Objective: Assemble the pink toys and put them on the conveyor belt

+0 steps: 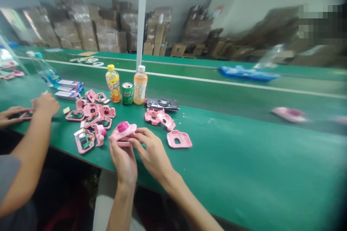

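Note:
Between my two hands is a pink toy camera [125, 131] with a darker pink lens ring on top; its front and back shells sit partly apart. My left hand [123, 160] is closed round it from below and the left. From the right, my right hand [151, 151] pinches its edge with thumb and fingers. Just left on the bench lie an open pink camera half [84, 140] with a green circuit board and a pink shell with a dark pink ring [99, 135]. An empty pink shell [179, 139] lies to the right.
On the green bench [230, 173] stand a yellow-capped bottle [113, 83], a green can [127, 93] and an orange drink bottle [140, 85]. A dark phone-like object [162, 103] lies beside them. A co-worker's hands [45, 106] work at the left. A blue tray [246, 73] sits on the conveyor.

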Motion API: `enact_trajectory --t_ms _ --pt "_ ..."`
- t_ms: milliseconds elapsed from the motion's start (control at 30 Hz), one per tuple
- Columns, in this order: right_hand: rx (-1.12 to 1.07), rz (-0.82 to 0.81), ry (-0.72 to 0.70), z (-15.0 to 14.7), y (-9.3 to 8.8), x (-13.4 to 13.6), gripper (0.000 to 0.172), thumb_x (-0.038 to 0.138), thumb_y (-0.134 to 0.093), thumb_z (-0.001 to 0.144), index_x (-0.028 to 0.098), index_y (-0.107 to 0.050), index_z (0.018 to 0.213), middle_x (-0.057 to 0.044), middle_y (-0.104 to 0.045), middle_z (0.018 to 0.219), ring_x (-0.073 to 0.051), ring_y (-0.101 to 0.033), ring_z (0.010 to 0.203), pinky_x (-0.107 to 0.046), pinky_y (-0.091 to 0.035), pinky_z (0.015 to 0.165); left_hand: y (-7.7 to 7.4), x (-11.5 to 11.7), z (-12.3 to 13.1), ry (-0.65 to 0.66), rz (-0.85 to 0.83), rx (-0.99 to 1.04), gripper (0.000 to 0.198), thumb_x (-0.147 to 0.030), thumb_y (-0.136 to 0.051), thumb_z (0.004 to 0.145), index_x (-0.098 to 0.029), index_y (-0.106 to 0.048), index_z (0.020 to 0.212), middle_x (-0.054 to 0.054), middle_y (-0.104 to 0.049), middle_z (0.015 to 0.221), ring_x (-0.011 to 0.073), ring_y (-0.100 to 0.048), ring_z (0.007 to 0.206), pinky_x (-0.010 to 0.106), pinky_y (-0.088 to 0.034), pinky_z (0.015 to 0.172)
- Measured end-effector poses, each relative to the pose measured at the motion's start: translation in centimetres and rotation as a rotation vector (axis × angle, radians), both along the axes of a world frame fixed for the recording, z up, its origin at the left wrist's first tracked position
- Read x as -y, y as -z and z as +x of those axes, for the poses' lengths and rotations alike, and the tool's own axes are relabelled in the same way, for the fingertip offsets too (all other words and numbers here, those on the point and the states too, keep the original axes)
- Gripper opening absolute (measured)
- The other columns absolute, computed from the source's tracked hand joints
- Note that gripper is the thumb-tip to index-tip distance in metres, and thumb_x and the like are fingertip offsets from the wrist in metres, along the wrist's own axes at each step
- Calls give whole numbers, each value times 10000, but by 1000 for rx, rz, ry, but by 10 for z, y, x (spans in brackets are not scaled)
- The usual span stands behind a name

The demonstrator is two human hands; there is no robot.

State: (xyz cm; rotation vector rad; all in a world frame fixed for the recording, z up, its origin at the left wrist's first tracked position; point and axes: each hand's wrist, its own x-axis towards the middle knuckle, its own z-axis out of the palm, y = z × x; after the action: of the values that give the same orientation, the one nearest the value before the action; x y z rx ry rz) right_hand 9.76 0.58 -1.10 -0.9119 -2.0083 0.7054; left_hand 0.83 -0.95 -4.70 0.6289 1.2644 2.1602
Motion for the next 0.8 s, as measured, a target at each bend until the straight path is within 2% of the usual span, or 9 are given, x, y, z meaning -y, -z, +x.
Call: enact_trajectory --t_ms 100,200,300,400,467,533,667,800 --pt "15 83 27 -6 12 1 233 245 -540 1027 160 -750 1082 -115 -664 1155 -228 -654 1061 -367 -544 944 2 -5 -1 -11 -19 100 493 -625 -371 998 -276 -717 1024 43 -783 912 264 -756 966 361 -622 715" --pt "23 144 53 -9 18 2 253 282 -518 1039 180 -734 1123 -119 -627 1203 -216 -662 1021 -365 -582 902 1 -6 -5 2 -52 190 424 -610 -499 954 -244 -703 1017 47 -763 875 244 -754 866 336 -609 685" --pt "28 218 55 -9 22 3 267 325 -536 1033 188 -704 1188 -131 -578 1246 -204 -664 1009 -347 -612 859 -6 -6 -7 6 -81 285 505 -650 -574 892 -197 -668 1096 69 -741 899 240 -741 807 343 -603 673" --pt "83 311 62 -7 25 4 258 324 -544 1027 175 -710 1156 -155 -560 1296 -225 -648 1064 -348 -622 837 -13 -7 -6 9 -92 424 612 -706 -536 891 -172 -628 1174 92 -720 938 249 -737 839 387 -608 757" --pt "124 367 66 -6 27 5 242 298 -536 1028 178 -720 1128 -168 -560 1349 -243 -635 1118 -355 -626 836 -16 -8 -5 0 -101 490 607 -701 -481 928 -164 -624 1171 100 -710 955 245 -734 873 400 -599 838" --pt "125 397 60 -5 28 6 239 269 -537 1026 180 -716 1156 -174 -574 1380 -254 -628 1177 -370 -627 870 -17 -7 -5 -19 -116 507 588 -679 -437 961 -165 -621 1179 104 -704 977 233 -730 873 388 -596 850" --pt "67 351 28 1 27 6 227 239 -557 1016 170 -713 1167 -160 -631 1372 -239 -653 1203 -380 -597 984 -15 -2 -6 3 -44 512 509 -624 -466 982 -225 -584 1277 86 -701 1068 201 -731 885 311 -596 772" --pt "-20 209 -1 6 20 5 176 238 -588 997 184 -715 1107 -131 -684 1324 -240 -674 1206 -376 -563 1040 -17 4 -9 120 96 581 332 -496 -474 1028 -252 -600 1215 39 -709 1029 145 -723 874 248 -580 766"
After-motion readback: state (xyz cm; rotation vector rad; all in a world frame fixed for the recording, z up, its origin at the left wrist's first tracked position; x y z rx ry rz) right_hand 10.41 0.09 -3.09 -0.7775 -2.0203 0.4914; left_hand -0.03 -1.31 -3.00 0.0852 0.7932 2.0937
